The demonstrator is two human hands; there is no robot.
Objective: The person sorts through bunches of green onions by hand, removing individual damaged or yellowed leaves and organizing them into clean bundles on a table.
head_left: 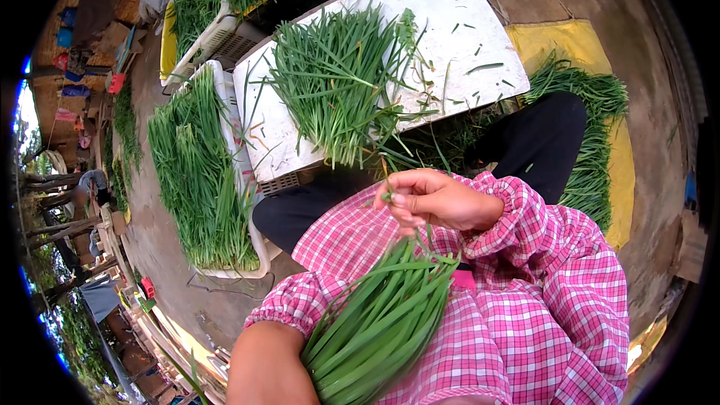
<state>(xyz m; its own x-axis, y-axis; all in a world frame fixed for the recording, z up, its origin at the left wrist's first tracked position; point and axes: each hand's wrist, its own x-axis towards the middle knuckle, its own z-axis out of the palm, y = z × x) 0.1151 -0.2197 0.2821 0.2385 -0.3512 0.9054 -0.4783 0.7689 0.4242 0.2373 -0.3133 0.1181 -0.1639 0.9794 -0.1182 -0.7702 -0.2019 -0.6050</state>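
A bunch of garlic chives (390, 315) slants across my lap in front of the checked apron, running down to the lower edge. Beside it my left forearm (271, 364) is bare below a gathered cuff; the bunch and the frame edge hide that hand's fingers. Above the bunch's upper end, my right hand (442, 199) is closed in a pinch on a thin green blade (387, 193). Blurred pale strands hang under its fingers. Past my knees, a loose heap of chives (330, 79) lies on a white board (487, 37) with yellowed scraps and cut bits.
On the left stands a white crate (264, 251) packed with chives. Another crate (214, 34) of greens is behind it. At my right, more chives (592, 120) lie on a yellow sheet (619, 180) on the floor. My dark-trousered knees flank the board.
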